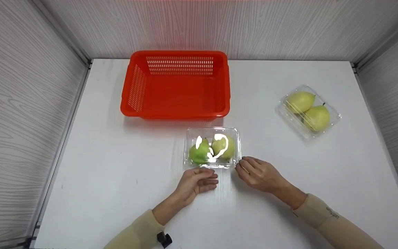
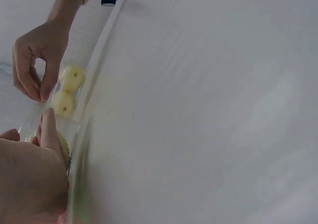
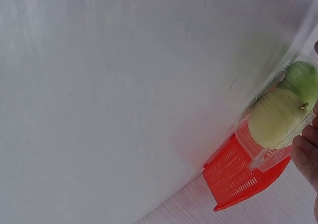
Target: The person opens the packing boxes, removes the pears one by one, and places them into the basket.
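A clear plastic fruit box point(image 1: 212, 130) sits on the table in front of me, its lid glinting under the light. Inside lie a green pear point(image 1: 198, 153) on the left and a pale yellow-green pear point(image 3: 276, 117) beside it. My right hand point(image 1: 259, 174) pinches the box's near right corner between thumb and fingertips. At the near edge, left of centre, is my left hand point(image 1: 197, 183), its fingers loosely bent and extended, thumb side right by the rim. The left wrist view shows the right thumb and forefinger meeting at the tips.
Behind the box stands a red plastic basket point(image 1: 178, 53) with slotted walls and nothing in it. Towards the right of the table lies a second clear box point(image 1: 337, 116) holding two yellow pears point(image 1: 317, 118). Wood-patterned panels point(image 1: 288, 27) enclose the table at the back and sides.
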{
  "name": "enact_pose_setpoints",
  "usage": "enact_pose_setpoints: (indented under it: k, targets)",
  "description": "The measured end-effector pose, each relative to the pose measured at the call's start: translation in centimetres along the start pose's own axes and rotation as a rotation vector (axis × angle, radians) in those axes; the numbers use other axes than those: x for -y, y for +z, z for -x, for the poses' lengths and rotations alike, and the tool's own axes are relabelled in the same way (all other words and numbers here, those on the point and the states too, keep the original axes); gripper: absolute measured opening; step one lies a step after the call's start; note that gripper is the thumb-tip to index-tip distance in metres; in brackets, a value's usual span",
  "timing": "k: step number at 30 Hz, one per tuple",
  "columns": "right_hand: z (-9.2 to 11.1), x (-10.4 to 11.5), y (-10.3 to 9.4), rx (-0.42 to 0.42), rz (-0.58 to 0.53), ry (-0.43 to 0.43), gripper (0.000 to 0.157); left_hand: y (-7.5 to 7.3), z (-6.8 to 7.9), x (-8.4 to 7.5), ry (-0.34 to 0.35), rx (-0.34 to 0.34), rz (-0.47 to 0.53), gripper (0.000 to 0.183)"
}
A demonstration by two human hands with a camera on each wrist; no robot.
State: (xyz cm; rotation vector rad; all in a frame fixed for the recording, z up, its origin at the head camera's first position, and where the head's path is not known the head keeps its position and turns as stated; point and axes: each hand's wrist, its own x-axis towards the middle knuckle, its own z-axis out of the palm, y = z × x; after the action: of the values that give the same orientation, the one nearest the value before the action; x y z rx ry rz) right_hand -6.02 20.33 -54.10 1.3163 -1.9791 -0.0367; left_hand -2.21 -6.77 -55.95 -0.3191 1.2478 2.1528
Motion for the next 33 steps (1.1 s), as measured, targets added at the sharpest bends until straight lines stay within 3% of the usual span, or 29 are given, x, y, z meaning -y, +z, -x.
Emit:
enact_pose_setpoints:
  k: [16,33]
  targets:
    - [-0.3,-0.3,-0.1,0.013,-0.002,-0.041,0.025,2.9,-2.5,1.4,-0.021,-0.036,0.039,0.017]
    - [-0.6,-0.5,0.4,-0.028,0.045,-0.136,0.034,3.5,-2.6,1.9,0.028,-0.075,-0.025,0.015]
